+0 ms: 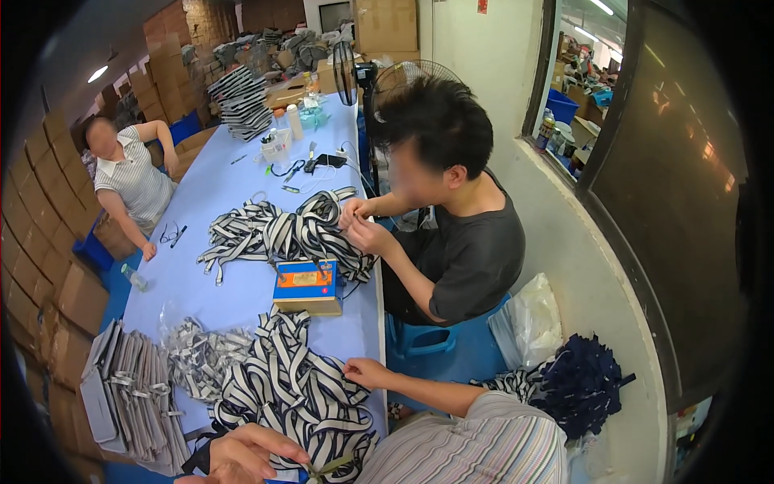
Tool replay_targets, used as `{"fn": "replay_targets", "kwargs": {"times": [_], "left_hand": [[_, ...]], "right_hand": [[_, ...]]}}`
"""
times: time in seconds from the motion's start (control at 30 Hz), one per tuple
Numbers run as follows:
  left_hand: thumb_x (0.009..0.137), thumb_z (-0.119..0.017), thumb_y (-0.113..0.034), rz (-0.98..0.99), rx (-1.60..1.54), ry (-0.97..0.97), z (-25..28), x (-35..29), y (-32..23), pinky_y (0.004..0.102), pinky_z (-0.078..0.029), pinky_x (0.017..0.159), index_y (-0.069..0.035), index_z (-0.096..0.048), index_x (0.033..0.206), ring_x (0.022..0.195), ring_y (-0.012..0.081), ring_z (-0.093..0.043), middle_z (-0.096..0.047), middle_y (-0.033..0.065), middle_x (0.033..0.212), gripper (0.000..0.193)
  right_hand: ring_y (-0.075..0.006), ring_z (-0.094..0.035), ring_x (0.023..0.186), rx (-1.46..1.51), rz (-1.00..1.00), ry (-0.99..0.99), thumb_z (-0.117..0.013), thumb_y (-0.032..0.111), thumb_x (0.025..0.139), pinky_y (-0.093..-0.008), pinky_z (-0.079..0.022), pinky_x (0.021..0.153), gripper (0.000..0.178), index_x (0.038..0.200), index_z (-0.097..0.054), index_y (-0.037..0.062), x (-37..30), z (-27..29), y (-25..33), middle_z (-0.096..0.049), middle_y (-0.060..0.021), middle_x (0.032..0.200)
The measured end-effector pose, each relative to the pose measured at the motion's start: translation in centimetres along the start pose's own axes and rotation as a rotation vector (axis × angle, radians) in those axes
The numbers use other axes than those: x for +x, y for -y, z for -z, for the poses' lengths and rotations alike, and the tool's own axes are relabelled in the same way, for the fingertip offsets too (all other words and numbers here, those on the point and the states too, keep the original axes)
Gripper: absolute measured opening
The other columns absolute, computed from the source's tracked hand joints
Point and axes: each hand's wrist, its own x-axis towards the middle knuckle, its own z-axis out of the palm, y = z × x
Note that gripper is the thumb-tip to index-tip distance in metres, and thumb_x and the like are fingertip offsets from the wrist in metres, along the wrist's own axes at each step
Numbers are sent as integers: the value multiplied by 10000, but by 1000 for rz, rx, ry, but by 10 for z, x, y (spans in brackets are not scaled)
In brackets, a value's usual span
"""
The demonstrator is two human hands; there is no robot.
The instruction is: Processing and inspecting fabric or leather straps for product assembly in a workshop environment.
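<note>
At the lower edge, my left hand (pixel 251 453) is partly cut off, its fingers bent and closed. A thin olive-green piece (pixel 332 465) lies by its fingertips; what they hold, if anything, I cannot make out. My right hand (pixel 369 373) reaches in from the right, its fingertips pinching a strap at the edge of a heap. That heap of black-and-white striped straps (pixel 278 379) spreads over the table between my hands. Beyond it stands a blue and orange boxy device (pixel 306 286). A second heap of striped straps (pixel 282 230) lies farther off, beside a co-worker.
A co-worker in a dark shirt (pixel 476 250) sits at the right side, both hands together. Another person (pixel 133 177) leans at the table's left side. Stacked grey flat pieces (pixel 133 395) and bagged small strap pieces (pixel 201 355) lie left. The blue-white table (pixel 193 278) runs away from me.
</note>
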Motion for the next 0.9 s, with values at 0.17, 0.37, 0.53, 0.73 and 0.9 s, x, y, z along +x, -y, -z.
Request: {"fn": "replay_targets", "kwargs": {"times": [0.17, 0.37, 0.53, 0.73, 0.9], "left_hand": [[648, -371, -764, 12, 12, -35, 10, 3, -1, 424, -421, 780, 26, -545, 820, 908, 365, -510, -489, 261, 1022, 827], [650, -372, -761, 12, 22, -106, 20, -1, -1, 430, -417, 776, 16, -536, 809, 891, 358, -508, -502, 254, 996, 809], [650, -363, -764, -15, 26, -100, 26, -7, 1, 428, -419, 765, 12, -533, 817, 872, 353, -509, -508, 256, 981, 811], [654, -356, -763, -12, -22, -113, 22, -16, 1, 435, -417, 758, 15, -526, 852, 871, 352, -508, -509, 249, 988, 820], [741, -297, -701, -28, 129, -273, 18, -17, 0, 513, -441, 593, 7, -563, 795, 704, 380, -548, -513, 242, 876, 758]], "right_hand": [[-217, -567, 683, -29, -30, 39, -562, 175, 746, -309, -444, 623, 165, 830, -558, 33, 14, 0, 11, -593, -98, 742], [-221, -568, 684, -42, -31, 44, -564, 181, 744, -312, -444, 623, 174, 832, -560, 31, 28, -5, 2, -594, -100, 742], [-189, -571, 677, -63, -69, 54, -573, 181, 746, -293, -447, 619, 182, 848, -563, 31, 30, -6, 5, -598, -90, 746], [-177, -573, 675, -52, -54, 38, -575, 185, 748, -288, -452, 625, 188, 861, -564, 36, 23, -10, 1, -598, -88, 735], [-163, -568, 679, -95, -100, 82, -567, 194, 740, -292, -455, 628, 168, 861, -581, 78, 33, -11, -8, -600, -75, 736]]}}
